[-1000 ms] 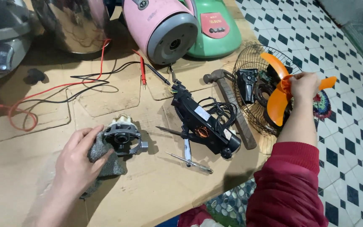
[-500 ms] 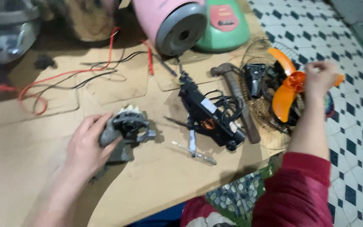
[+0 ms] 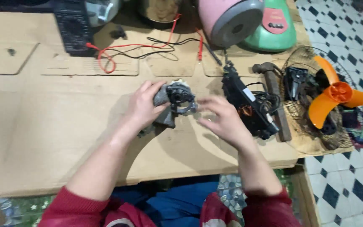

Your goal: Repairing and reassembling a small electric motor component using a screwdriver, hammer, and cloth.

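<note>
Sleeves of red cloth [image 3: 85, 208] are seen at the near edge, with both forearms stretched out over a cardboard-covered table [image 3: 43, 138]. The left hand [image 3: 144, 105] is closed around a small grey electric motor [image 3: 177, 101], which is held just above the table near its middle, its dark round end turned up and to the right. The right hand [image 3: 221, 120] is blurred; its fingers are spread loosely and are held just beside the motor, and whether they touch it cannot be told. Just right of that hand a black glue gun [image 3: 246, 101] with a tangled cord is laid on the table, and a hammer [image 3: 276, 96] is laid beside it. Further right, a wire fan guard [image 3: 311, 105] is set at the table's edge, with an orange fan blade [image 3: 335, 96] resting on it. Toward the far side, red and black test leads [image 3: 135, 48] are strung across the cardboard to a black multimeter [image 3: 72, 25]. At the back, a pink appliance [image 3: 227, 17] lying on its side and a green appliance base [image 3: 276, 27] are seen.
</note>
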